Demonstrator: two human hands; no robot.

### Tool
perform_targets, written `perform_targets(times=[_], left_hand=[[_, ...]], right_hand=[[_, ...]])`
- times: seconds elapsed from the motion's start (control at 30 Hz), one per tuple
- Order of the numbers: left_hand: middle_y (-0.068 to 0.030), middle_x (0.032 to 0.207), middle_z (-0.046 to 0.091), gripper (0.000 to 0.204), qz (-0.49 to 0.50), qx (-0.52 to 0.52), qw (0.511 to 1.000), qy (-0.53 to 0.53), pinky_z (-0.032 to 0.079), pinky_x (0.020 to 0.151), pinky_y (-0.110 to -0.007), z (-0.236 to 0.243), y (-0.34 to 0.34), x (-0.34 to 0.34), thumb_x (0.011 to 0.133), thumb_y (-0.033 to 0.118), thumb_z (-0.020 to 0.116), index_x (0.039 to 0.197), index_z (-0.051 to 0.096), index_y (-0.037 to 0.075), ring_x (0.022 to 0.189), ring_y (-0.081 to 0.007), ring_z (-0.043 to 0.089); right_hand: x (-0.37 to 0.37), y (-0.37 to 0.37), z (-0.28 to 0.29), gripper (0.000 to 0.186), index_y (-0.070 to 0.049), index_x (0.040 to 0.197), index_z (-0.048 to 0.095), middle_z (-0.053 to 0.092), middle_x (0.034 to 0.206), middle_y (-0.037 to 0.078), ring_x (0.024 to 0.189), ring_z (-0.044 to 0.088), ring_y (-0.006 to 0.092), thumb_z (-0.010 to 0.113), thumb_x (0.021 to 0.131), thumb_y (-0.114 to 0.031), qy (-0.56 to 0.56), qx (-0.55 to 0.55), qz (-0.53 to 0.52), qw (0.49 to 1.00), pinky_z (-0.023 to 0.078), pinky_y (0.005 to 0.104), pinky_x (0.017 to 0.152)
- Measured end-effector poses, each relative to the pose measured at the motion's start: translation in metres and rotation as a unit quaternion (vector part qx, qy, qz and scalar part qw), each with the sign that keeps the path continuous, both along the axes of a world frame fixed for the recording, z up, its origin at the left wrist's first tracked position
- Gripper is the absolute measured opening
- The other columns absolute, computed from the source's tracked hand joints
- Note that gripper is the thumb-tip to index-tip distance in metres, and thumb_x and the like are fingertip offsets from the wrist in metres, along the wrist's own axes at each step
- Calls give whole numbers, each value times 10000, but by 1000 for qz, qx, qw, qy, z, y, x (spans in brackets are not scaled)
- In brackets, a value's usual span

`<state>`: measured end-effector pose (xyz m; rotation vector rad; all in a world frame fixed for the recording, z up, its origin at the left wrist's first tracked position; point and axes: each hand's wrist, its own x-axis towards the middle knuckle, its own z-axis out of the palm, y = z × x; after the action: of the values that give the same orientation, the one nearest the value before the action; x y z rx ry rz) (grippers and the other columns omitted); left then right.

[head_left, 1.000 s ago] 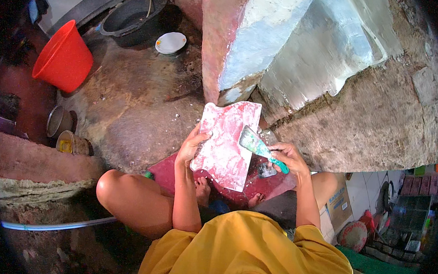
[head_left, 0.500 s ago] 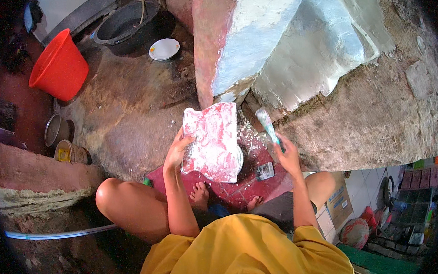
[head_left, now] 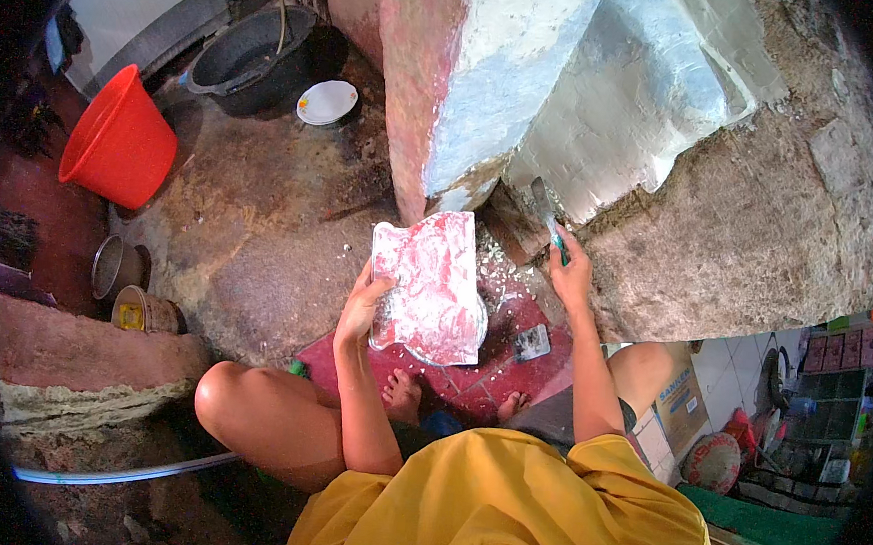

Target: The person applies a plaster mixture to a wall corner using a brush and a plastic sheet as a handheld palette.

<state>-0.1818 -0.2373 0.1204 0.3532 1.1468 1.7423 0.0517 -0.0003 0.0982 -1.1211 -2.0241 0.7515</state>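
Observation:
My left hand (head_left: 359,310) grips the left edge of a red board (head_left: 426,284) smeared with white putty, held above the floor between my knees. Part of a round rim (head_left: 482,325) shows under the board's right side; the rest of it is hidden. In my right hand (head_left: 570,273) is a putty knife (head_left: 544,205) with a green handle, its blade pointing up and away. Beyond the blade lies a patch of smooth grey-white plaster (head_left: 606,123) on the wall. I cannot tell whether the blade touches it.
White crumbs (head_left: 502,272) lie scattered at the wall's foot, near a small packet (head_left: 531,342). A red bucket (head_left: 123,138), a black basin (head_left: 240,61), a white plate (head_left: 327,102) and a small tub (head_left: 144,310) stand left. Rough concrete (head_left: 719,225) extends right.
My right hand has moved up slightly with the putty knife, and the blade has turned and come nearer the plastered wall. The board has shifted a little right.

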Motion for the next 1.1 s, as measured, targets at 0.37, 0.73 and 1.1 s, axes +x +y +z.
perform_targets(times=[0.37,0.73,1.1], left_hand=[[-94,1141,510,555,-5,-16,1000,13,391,867,-280,0,-1,-1,757,78,502,1280,339,-15,982,-169,514],[-86,1140,508,553,1,-34,999,13,379,877,-280,0,-1,2,762,86,494,1285,340,-5,990,-170,505],[-86,1136,511,543,-2,-31,999,28,384,858,-268,-4,-2,1,764,79,484,1282,342,-6,976,-164,508]], right_hand=[[41,-4,-4,314,-33,1115,556,577,1099,153,1030,545,223,543,806,-85,73,-67,3,995,393,304,887],[11,-24,22,295,-86,1088,587,609,996,178,939,588,275,555,798,-131,-9,-39,6,999,434,321,826],[28,7,-4,305,-41,1109,567,586,1090,141,1025,546,213,537,808,-79,109,-48,33,992,382,299,901]])
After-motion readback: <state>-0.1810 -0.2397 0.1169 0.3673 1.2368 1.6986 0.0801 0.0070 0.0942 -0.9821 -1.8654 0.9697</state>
